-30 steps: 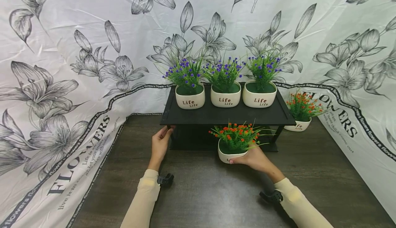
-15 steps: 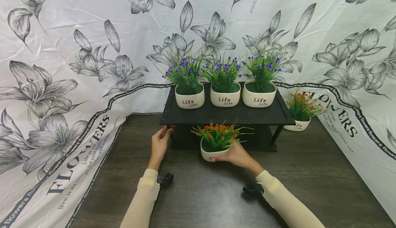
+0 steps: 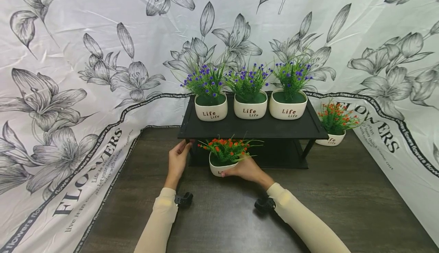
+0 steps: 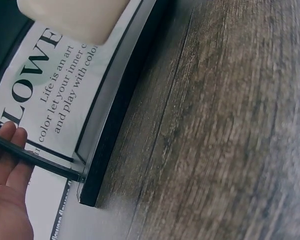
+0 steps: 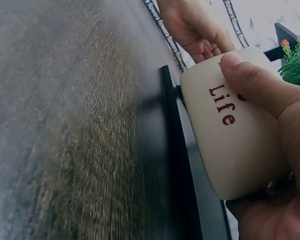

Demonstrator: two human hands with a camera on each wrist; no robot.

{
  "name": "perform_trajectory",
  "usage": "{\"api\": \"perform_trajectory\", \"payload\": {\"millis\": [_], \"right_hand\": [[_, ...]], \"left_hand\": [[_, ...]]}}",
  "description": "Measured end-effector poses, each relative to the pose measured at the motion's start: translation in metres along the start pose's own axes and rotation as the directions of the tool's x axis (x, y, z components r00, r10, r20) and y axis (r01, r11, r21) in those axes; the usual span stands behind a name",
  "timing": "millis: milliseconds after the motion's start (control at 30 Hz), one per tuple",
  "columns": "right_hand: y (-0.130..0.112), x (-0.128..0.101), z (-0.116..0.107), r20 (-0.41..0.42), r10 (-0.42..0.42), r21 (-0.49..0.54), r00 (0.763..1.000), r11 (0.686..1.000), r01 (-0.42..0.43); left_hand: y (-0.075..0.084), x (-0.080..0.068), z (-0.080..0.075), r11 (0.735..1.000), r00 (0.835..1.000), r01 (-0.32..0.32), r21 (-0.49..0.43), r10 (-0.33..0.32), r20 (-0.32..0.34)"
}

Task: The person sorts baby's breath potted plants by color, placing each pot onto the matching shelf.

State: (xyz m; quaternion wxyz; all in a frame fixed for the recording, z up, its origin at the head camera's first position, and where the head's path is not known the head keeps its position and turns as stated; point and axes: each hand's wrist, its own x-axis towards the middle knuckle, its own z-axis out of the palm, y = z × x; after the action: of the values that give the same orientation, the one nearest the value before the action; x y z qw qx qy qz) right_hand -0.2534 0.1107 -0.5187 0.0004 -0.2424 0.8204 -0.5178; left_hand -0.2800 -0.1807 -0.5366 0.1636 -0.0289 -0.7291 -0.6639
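A white pot (image 3: 218, 169) of artificial orange flowers (image 3: 228, 146), lettered "Life", is held in my right hand (image 3: 245, 168). The thumb lies across its lettered front and the other fingers go round the far side, as the right wrist view shows. The pot is before the left part of the lower tier of a black two-tier rack (image 3: 250, 129), overlapping its front edge. My left hand (image 3: 177, 159) grips the rack's front left post (image 4: 37, 159), palm up and fingers behind the post. On the top tier stand three white pots (image 3: 250, 110) with purple flowers.
Another white pot (image 3: 330, 140) of orange flowers stands on the dark wooden table (image 3: 219, 218), right of the rack. A white cloth (image 3: 113, 47) printed with flowers and lettering hangs behind and along both sides.
My right hand has carried the pot of orange flowers leftward along the front of the rack, closer to my left hand. The left hand has stayed at the post.
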Motion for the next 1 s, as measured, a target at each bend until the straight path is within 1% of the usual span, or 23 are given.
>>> {"api": "perform_trajectory", "payload": {"millis": [100, 233, 333, 400, 500, 600, 700, 833, 867, 1000], "right_hand": [[0.001, 0.004, 0.001, 0.015, 0.020, -0.008, 1.000, 1.000, -0.020], [0.003, 0.007, 0.000, 0.041, 0.060, 0.010, 0.997, 0.998, -0.060], [0.005, 0.011, 0.000, 0.075, 0.050, 0.054, 0.996, 0.997, -0.054], [0.007, 0.013, 0.000, 0.099, 0.024, 0.083, 0.995, 0.996, -0.032], [0.009, 0.017, 0.000, 0.119, 0.015, 0.086, 0.993, 0.996, -0.025], [0.010, 0.019, -0.001, 0.104, 0.040, 0.049, 0.994, 0.998, -0.046], [0.011, 0.024, -0.001, 0.080, 0.042, 0.050, 0.996, 0.998, -0.046], [0.014, 0.032, -0.002, 0.052, -0.001, 0.063, 0.999, 0.998, -0.002], [0.010, 0.032, -0.003, 0.046, -0.002, 0.068, 0.999, 0.998, -0.002], [0.013, 0.040, -0.003, 0.021, 0.034, 0.047, 0.999, 0.998, -0.035]], "left_hand": [[0.001, 0.000, 0.001, 1.000, 1.000, 0.023, 0.018, -0.023, -0.004], [0.001, 0.000, 0.001, 0.999, 0.999, 0.042, 0.029, -0.042, 0.004], [0.001, 0.001, 0.001, 0.999, 0.999, 0.041, 0.022, -0.041, 0.005], [0.001, 0.001, 0.001, 0.999, 0.999, 0.036, 0.011, -0.036, 0.007], [0.002, 0.000, 0.000, 1.000, 1.000, 0.028, -0.003, -0.028, 0.008], [0.002, 0.000, 0.000, 1.000, 1.000, 0.020, -0.005, -0.020, 0.010], [0.000, 0.000, -0.001, 1.000, 1.000, 0.018, 0.005, -0.018, 0.007], [-0.002, 0.000, -0.001, 1.000, 1.000, 0.012, 0.013, -0.012, 0.010], [-0.002, 0.000, -0.001, 1.000, 1.000, 0.025, 0.015, -0.025, 0.012], [-0.001, 0.000, -0.002, 1.000, 1.000, 0.025, 0.012, -0.026, 0.018]]}}
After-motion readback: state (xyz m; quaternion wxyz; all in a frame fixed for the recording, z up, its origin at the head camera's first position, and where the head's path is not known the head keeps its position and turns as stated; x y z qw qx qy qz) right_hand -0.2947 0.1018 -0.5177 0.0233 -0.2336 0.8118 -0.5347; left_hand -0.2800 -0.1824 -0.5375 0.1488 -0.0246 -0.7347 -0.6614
